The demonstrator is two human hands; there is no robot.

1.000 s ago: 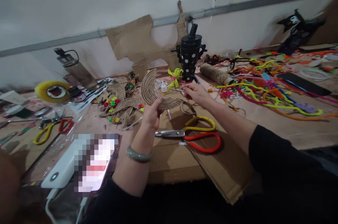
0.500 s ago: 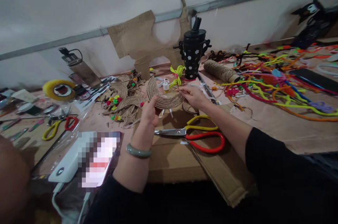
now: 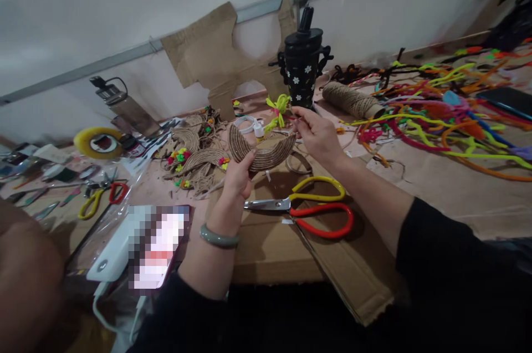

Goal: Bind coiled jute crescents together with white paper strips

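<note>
My left hand (image 3: 239, 175) grips a curved band of jute cord rows (image 3: 266, 156) by its lower left side, thumb on the front. The band is a U-shaped arc, held up over the cardboard. My right hand (image 3: 318, 134) is closed in a pinch just above the arc's right end; what its fingertips hold is too small to make out. Below the hands, large scissors (image 3: 307, 206) with one red and one yellow handle lie on cardboard (image 3: 282, 253). Behind the arc stand a small white-capped bottle (image 3: 258, 130) and a bright yellow bow (image 3: 278, 111).
A black flowered cup (image 3: 303, 70) and a twine spool (image 3: 353, 101) stand behind. Colourful cords (image 3: 436, 120) spread right. Left are finished-looking cord arcs (image 3: 203, 159), yellow tape (image 3: 97, 143), smaller scissors (image 3: 102, 200), a power bank (image 3: 116, 247) and a lit phone (image 3: 160, 247).
My right hand has moved up and slightly right, away from the arc's end. The arc has tilted a little in my left hand. The view has shifted slightly.
</note>
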